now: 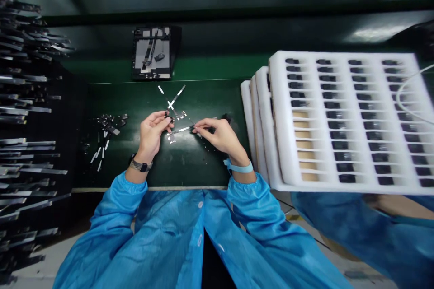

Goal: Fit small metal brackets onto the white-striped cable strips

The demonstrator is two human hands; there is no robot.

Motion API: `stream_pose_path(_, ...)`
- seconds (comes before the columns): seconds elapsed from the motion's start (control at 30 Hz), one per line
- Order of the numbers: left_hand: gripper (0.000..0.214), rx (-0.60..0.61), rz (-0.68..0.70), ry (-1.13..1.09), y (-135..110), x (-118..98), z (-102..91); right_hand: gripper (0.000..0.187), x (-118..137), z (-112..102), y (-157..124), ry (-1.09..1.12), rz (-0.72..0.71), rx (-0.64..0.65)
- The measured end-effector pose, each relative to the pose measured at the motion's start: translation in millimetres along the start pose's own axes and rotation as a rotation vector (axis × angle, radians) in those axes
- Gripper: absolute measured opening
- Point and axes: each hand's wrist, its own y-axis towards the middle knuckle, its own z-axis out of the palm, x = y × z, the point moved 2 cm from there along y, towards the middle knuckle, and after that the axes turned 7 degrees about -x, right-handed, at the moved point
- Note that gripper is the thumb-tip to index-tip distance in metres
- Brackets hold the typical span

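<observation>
My left hand [152, 133] is closed, its thumb and fingers pinching a small black electronic part [168, 117]. Just beyond those fingers, thin flex cables with white strips [171, 104] lie crossed on the green bench, a small metal-plated end [181, 115] close by. My right hand [219, 134] is closed in a pinch at the dark end of another flex cable [184, 129], whose silvery plated end [172, 138] lies towards my left hand. A thin light edge shows above the right knuckles; what it belongs to is unclear.
Left on the bench lies a loose pile of flex cables [107, 124]. Many more hang in a dark rack [27, 144] at far left. A black tray of parts [152, 56] stands behind. White foam trays [291, 176] holding black parts lean at right, beside another person's blue sleeve [339, 230].
</observation>
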Motion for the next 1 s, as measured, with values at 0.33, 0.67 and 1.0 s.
stream_pose_path(0.33, 0.035, 0.127, 0.013, 0.151, -15, 5, 13.7, 0.018, 4, 9, -1, 0.008, 0.007, 0.025)
stream_pose_path(0.67, 0.039, 0.189, -0.040, 0.258, -19, 10, 15.2, 0.021, 2, 16, -1, 0.158, 0.068, 0.127)
stream_pose_path(1.0, 0.040, 0.201, -0.049, 0.319, -18, 7, 13.6, 0.020, 1, 15, -1, 0.146, 0.079, 0.142)
